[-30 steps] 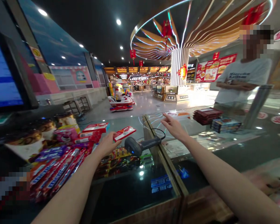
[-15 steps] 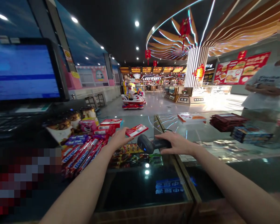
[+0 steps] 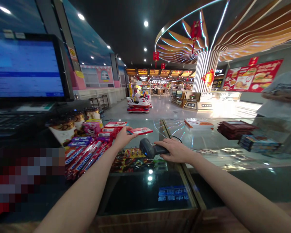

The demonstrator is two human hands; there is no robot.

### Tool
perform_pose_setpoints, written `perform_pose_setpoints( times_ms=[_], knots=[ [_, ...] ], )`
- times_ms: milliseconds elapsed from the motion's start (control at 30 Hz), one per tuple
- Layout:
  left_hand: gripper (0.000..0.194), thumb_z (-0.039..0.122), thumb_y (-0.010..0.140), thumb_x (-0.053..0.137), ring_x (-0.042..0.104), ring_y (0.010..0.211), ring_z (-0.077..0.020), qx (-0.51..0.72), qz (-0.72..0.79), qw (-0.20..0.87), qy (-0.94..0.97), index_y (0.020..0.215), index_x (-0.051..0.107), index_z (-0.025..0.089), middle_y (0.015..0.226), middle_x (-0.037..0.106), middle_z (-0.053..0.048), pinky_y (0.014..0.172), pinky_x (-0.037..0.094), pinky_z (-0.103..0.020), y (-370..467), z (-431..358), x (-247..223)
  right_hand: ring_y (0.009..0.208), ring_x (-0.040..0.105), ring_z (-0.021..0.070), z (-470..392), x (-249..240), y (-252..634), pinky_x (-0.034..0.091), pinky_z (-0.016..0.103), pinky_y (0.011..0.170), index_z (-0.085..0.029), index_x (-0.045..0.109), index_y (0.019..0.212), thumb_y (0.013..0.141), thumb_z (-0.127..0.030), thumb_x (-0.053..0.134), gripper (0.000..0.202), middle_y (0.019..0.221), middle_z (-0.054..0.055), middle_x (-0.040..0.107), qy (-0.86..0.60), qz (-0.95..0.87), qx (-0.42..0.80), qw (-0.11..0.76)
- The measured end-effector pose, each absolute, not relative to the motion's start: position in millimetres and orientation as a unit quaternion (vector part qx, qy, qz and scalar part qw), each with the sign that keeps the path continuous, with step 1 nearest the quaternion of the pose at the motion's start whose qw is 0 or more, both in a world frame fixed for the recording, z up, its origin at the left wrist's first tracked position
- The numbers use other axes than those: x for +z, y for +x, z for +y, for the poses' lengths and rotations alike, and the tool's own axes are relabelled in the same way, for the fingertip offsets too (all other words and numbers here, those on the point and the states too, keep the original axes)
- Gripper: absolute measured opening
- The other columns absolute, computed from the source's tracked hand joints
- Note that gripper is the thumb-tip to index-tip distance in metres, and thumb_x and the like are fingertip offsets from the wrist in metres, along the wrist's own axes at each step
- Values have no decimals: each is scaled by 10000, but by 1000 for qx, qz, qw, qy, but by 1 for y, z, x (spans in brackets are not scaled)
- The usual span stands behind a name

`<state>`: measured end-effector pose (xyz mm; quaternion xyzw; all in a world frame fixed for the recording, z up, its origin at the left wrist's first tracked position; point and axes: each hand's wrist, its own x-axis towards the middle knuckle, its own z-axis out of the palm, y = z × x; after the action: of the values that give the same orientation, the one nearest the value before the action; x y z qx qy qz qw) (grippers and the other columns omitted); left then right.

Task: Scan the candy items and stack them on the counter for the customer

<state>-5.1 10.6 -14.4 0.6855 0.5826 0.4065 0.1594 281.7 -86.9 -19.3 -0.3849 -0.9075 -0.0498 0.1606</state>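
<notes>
My left hand (image 3: 125,138) is closed on the near left end of a flat red-and-white packet (image 3: 141,130), held up over the glass counter. My right hand (image 3: 176,149) is wrapped round the handle of a black barcode scanner (image 3: 147,148), whose head points left and shows a small blue light. Scanner and packet are close together but apart. Just left of my left hand lie several Mentos rolls (image 3: 83,157) and other red packs (image 3: 115,125). What is printed on the held packet is too small to read.
A glass-topped counter (image 3: 126,194) spans the front, with goods visible under it. On the left stand a monitor (image 3: 24,68), a keyboard (image 3: 9,124) and lidded cups (image 3: 63,131). Brown packs (image 3: 235,129) and blue boxes (image 3: 258,142) lie right. A person (image 3: 278,94) stands beyond the counter.
My left hand has tilted the packet flatter and raised it slightly. My right hand has brought the scanner a little to the left. The view has shifted slightly.
</notes>
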Motion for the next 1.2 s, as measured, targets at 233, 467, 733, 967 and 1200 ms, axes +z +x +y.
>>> perform_pose_setpoints(
  times_ms=[233, 467, 733, 967, 1200],
  knots=[
    [582, 268, 533, 806, 674, 923, -228, 526, 486, 262, 647, 1061, 576, 185, 1185, 634, -92, 810, 548, -384, -6, 16, -16, 1081, 578, 257, -85, -19, 290, 404, 408, 948, -237, 441, 1450, 878, -320, 578, 593, 1143, 93, 634, -389, -902, -48, 182],
    [483, 167, 557, 756, 499, 1286, -284, 573, 397, 185, 693, 1010, 591, 191, 1365, 490, -102, 1032, 468, -465, -4, 17, -13, 1089, 578, 274, -82, -15, 299, 430, 450, 936, -266, 404, 1478, 914, -355, 564, 592, 1204, 100, 623, -399, -880, 14, 256],
    [454, 159, 634, 722, 568, 1185, -259, 571, 338, 205, 720, 1058, 568, 208, 1493, 339, -110, 877, 574, -432, 8, 0, -2, 1188, 562, 285, -76, -17, 311, 429, 488, 1010, -290, 432, 1444, 885, -353, 619, 593, 1353, 79, 589, -356, -863, 119, 338],
    [411, 128, 676, 680, 551, 1218, -246, 565, 327, 187, 734, 1062, 565, 211, 1493, 354, -95, 846, 597, -378, 13, -11, 4, 1158, 582, 271, -75, -17, 312, 440, 467, 1001, -279, 468, 1408, 874, -350, 641, 566, 1320, 70, 610, -348, -860, 153, 341],
    [408, 113, 673, 682, 623, 1076, -199, 558, 324, 203, 736, 1045, 543, 206, 1499, 332, -95, 811, 611, -371, 13, -13, 7, 1123, 589, 257, -76, -14, 312, 446, 429, 978, -252, 506, 1360, 869, -336, 646, 518, 1274, 66, 625, -351, -855, 167, 343]
  ],
)
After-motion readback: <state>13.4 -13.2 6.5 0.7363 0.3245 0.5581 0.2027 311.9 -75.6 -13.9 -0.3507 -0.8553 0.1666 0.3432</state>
